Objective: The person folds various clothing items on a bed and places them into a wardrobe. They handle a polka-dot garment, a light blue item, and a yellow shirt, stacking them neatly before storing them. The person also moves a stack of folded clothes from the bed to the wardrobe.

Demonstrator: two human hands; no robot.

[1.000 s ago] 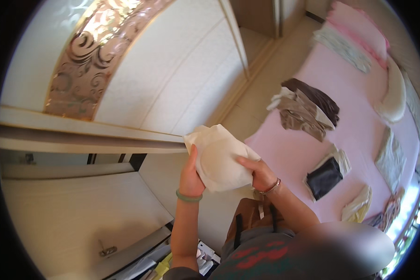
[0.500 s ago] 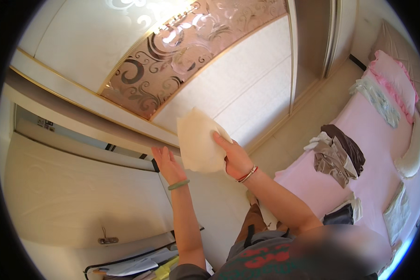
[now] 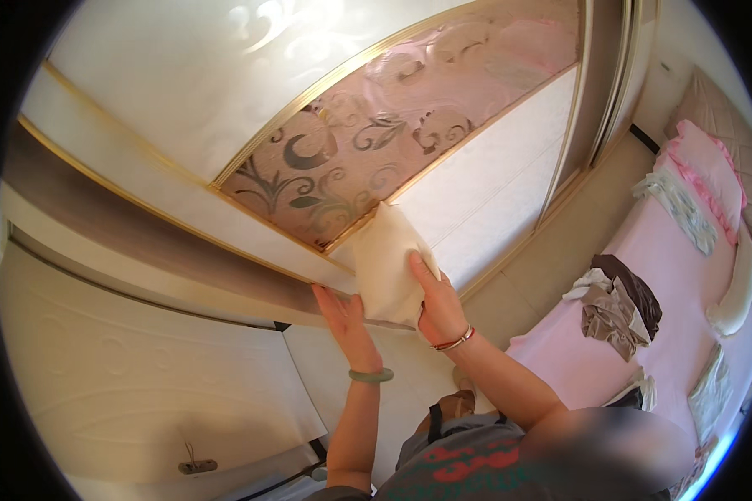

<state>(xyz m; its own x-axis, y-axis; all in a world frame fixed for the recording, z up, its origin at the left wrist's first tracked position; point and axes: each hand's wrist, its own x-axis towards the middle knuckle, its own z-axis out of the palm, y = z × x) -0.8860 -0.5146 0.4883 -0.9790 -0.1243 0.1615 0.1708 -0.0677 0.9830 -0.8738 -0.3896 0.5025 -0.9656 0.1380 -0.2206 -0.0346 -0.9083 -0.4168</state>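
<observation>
My right hand grips a folded cream cloth, thumb on top and fingers behind it. The cloth is held up in front of the wardrobe's sliding door, which has white panels, gold trim and a pink mirrored band with scroll patterns. To the left of the cloth, my left hand reaches up with its fingers stretched out, close to the door's edge. Whether its fingertips touch the door I cannot tell. A green bangle circles my left wrist, and a red and silver bracelet my right.
On the right is a bed with a pink sheet. On it lie brown and beige clothes, a pink frilled pillow and several folded cloths. A white door with a handle stands at lower left.
Both hands and the cream cloth have moved right and slightly down in the picture, nearer the wardrobe door. My view has shifted, with more of the door showing. My right hand still holds the cloth.
</observation>
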